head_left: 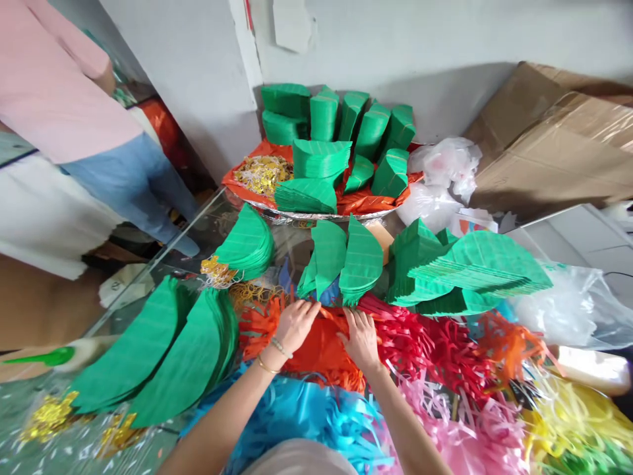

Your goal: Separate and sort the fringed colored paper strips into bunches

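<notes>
An orange fringed sheet (316,344) lies in front of me, its cut strips spreading at the left and near side. My left hand (295,324), with bracelets at the wrist, has its fingers closed on the sheet's far edge. A short way to the right, my right hand (362,336) grips the same edge, fingers bent over it and thumb toward the left. Beyond my fingertips stand stacks of green half-round paper pieces (363,260). Blue fringed material (291,406) lies under the near side of the orange sheet, and red fringe (425,343) is beside my right hand.
Long green stacks (192,356) with gold tassels (49,417) lie left, near a green-nozzled bottle (64,356). Behind, an orange-lined tray (242,191) holds more green bundles. Pink (455,422) and yellow fringe (583,412), plastic bags and a cardboard box (548,145) are right. A person (64,86) stands left.
</notes>
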A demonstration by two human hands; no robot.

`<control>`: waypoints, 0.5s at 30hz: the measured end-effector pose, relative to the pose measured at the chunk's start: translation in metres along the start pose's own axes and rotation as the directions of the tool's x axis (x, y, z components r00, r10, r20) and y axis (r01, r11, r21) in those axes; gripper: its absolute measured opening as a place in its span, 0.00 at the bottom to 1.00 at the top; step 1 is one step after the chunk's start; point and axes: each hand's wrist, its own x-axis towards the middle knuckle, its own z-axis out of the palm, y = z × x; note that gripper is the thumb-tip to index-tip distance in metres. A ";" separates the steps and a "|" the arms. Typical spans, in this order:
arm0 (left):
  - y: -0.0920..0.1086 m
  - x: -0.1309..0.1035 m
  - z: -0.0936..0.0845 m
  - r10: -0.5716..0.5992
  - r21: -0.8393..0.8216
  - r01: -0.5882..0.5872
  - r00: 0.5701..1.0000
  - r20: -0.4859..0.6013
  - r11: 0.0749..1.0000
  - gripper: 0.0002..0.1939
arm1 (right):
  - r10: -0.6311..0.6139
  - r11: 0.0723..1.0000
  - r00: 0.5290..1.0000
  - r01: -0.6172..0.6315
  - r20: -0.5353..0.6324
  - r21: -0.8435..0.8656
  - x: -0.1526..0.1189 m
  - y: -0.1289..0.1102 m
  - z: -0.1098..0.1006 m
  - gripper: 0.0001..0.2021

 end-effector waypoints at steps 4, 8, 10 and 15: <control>-0.031 0.008 -0.075 -0.022 0.077 0.039 0.978 -0.210 0.996 0.15 | 0.065 0.998 0.998 -0.065 0.001 0.023 -0.011 0.002 0.001 0.28; -0.027 0.004 -0.167 -0.013 0.135 0.137 0.748 -0.663 0.981 0.21 | 0.077 0.994 0.996 -0.074 -0.045 0.081 -0.009 -0.005 -0.012 0.26; -0.006 -0.005 -0.200 0.033 0.093 0.044 0.715 -0.699 0.995 0.24 | 0.086 0.990 0.991 -0.074 -0.098 0.122 -0.008 -0.014 -0.039 0.24; 0.060 -0.027 -0.209 0.254 -0.053 -0.321 0.831 -0.495 0.945 0.22 | 0.216 0.909 0.932 -0.083 -0.292 0.407 -0.045 -0.055 -0.152 0.13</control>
